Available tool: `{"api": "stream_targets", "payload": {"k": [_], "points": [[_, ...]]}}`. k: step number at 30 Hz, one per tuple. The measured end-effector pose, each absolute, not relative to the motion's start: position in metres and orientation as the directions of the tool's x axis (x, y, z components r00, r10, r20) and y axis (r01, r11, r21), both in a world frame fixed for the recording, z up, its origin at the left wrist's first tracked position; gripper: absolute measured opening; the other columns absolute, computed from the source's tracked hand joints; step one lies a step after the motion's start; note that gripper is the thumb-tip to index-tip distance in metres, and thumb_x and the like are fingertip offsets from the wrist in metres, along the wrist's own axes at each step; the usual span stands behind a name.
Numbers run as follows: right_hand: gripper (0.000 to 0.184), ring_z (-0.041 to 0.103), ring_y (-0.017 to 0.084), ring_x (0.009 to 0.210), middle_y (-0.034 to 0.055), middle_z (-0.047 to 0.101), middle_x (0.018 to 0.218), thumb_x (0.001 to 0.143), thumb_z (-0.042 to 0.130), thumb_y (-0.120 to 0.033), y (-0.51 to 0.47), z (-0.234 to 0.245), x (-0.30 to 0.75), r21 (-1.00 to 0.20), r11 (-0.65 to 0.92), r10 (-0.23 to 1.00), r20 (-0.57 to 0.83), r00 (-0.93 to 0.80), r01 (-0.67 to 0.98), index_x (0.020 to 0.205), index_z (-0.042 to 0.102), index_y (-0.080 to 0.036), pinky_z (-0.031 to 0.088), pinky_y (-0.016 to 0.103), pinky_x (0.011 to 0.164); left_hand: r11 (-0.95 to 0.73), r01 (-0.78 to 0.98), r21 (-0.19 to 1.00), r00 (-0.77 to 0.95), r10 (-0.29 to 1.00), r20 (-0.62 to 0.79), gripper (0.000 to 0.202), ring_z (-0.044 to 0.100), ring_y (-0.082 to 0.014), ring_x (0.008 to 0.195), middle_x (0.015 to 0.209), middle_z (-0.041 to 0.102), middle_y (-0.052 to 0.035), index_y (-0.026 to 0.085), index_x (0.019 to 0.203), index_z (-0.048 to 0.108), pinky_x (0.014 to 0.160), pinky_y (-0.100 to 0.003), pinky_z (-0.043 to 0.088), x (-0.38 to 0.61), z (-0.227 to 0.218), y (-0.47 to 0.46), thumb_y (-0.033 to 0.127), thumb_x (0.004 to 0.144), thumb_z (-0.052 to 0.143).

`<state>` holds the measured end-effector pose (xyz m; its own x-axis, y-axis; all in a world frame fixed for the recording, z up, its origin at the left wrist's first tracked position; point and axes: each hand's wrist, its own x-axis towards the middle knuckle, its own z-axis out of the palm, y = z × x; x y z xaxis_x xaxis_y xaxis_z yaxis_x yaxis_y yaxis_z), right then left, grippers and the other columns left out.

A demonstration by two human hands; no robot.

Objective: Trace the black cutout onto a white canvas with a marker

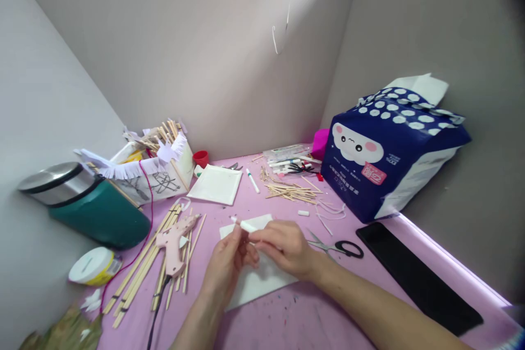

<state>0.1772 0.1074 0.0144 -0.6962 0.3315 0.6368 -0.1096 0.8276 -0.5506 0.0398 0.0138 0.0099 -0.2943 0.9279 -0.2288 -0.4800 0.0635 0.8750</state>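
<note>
White marker: center of the frame, tilted – tip end toward upper left, above the sheet [248, 226].
Left hand: thumb and fingertips narrowed on the marker's tip end, other fingers curled [227, 261].
Right hand: fingers pinched on the marker's barrel, just right of the left hand [288, 246].
White sheet: lower center, on the pink tabletop [318, 317], under both hands, partly hidden [255, 291].
Small white cap: right of center, apart from the hands [303, 213].
Scissors: right of center, near the right forearm – blades toward the left, black handles [348, 249].
Glue gun: left of center, pink, resting on wooden sticks [141, 276], cord running to the bottom edge [175, 249].
Second marker: above center, green-tipped, beside the square white pad [253, 181] [215, 185].
Thin sticks: loose pile, upper right of the hands [292, 192].
Tissue pack: upper right, dark blue [361, 175].
Bottle: left side, teal, tilted [98, 216].
</note>
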Motion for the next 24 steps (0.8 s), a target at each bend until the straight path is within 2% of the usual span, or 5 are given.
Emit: {"api": "stream_targets", "payload": {"k": [5, 10, 13, 15, 24], "points": [[0.021, 0.062, 0.019, 0.089, 0.0061, 0.067, 0.103, 0.087, 0.058, -0.037, 0.134, 0.040, 0.198, -0.791, 0.611, 0.741, 0.553, -0.382, 0.040, 0.104, 0.064, -0.024, 0.048, 0.031, 0.074, 0.141, 0.259, 0.956, -0.532, 0.847, 0.019, 0.036, 0.056, -0.0143, 0.060, 0.082, 0.065, -0.0046, 0.017, 0.093, 0.065, 0.056, -0.027, 0.044, 0.027, 0.007, 0.010, 0.049, 0.084, 0.053], [0.029, 0.058, 0.020, 0.088, 0.0093, 0.061, 0.096, 0.091, 0.048, -0.042, 0.186, 0.059, 0.223, -0.542, 0.654, 0.723, 0.653, -0.226, 0.527, 0.082, 0.062, -0.019, 0.042, 0.032, 0.081, 0.295, 0.805, 0.514, -0.508, 0.790, 0.342, 0.023, 0.058, -0.0245, 0.092, 0.098, 0.065, -0.0087, 0.017, 0.098, 0.064, 0.082, -0.037, 0.043, 0.015, 0.007, 0.006, 0.028, 0.088, 0.046], [0.034, 0.060, 0.021, 0.090, 0.0114, 0.063, 0.097, 0.096, 0.035, -0.037, 0.226, 0.053, 0.221, -0.241, 0.478, 0.854, 0.355, -0.381, 0.845, 0.093, 0.062, -0.016, 0.042, 0.029, 0.077, 0.393, 0.869, 0.300, -0.484, 0.801, 0.351, 0.025, 0.054, -0.0276, 0.101, 0.104, 0.062, -0.0116, 0.015, 0.102, 0.064, 0.088, -0.039, 0.042, 0.012, 0.005, 0.005, 0.022, 0.088, 0.044], [0.028, 0.062, 0.023, 0.088, 0.0144, 0.064, 0.097, 0.093, 0.041, -0.029, 0.250, 0.044, 0.212, -0.163, 0.447, 0.881, 0.253, -0.401, 0.880, 0.094, 0.064, -0.014, 0.042, 0.030, 0.074, 0.456, 0.857, 0.240, -0.513, 0.800, 0.311, 0.027, 0.055, -0.0271, 0.100, 0.107, 0.060, -0.0122, 0.015, 0.105, 0.063, 0.083, -0.037, 0.044, 0.011, 0.003, 0.006, 0.020, 0.089, 0.042], [0.035, 0.062, 0.025, 0.097, 0.0188, 0.062, 0.109, 0.085, 0.040, -0.006, 0.305, 0.016, 0.186, 0.020, 0.445, 0.887, 0.126, -0.444, 0.895, 0.111, 0.062, -0.012, 0.046, 0.033, 0.078, 0.471, 0.807, 0.357, -0.561, 0.801, 0.210, 0.031, 0.060, -0.0234, 0.095, 0.103, 0.062, -0.0129, 0.015, 0.115, 0.058, 0.079, -0.032, 0.044, 0.004, -0.005, 0.009, 0.015, 0.089, 0.040]]}}
